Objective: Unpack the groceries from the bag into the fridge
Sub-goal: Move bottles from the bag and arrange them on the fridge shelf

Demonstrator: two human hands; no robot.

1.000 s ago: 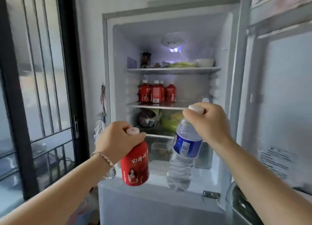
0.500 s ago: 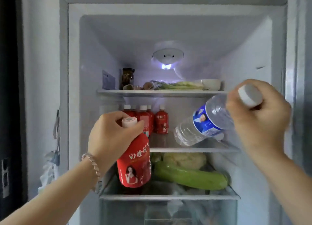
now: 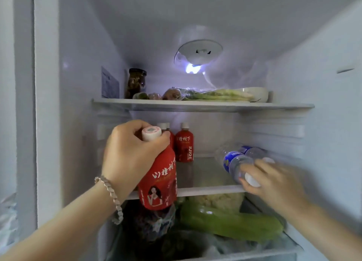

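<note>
- Gripping red plastic juice bottle [image 3: 158, 182] by its neck, left hand [image 3: 129, 155], 9 o'clock.
- Laying clear plastic water bottle [image 3: 235, 163] sideways on glass shelf [image 3: 211, 190], 3 o'clock; right hand [image 3: 278, 182] at cap, grip too blurred to tell.
- Best sliding it rearward, guarding against rolling.

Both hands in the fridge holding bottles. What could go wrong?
1. The water bottle lies on its side on the middle shelf, cap near the front edge; it may roll off once the right hand lets go.
2. The left hand grips the red juice bottle only at the neck, base below shelf level; lifting it in could clip the shelf edge or topple the standing juice bottles.
</note>
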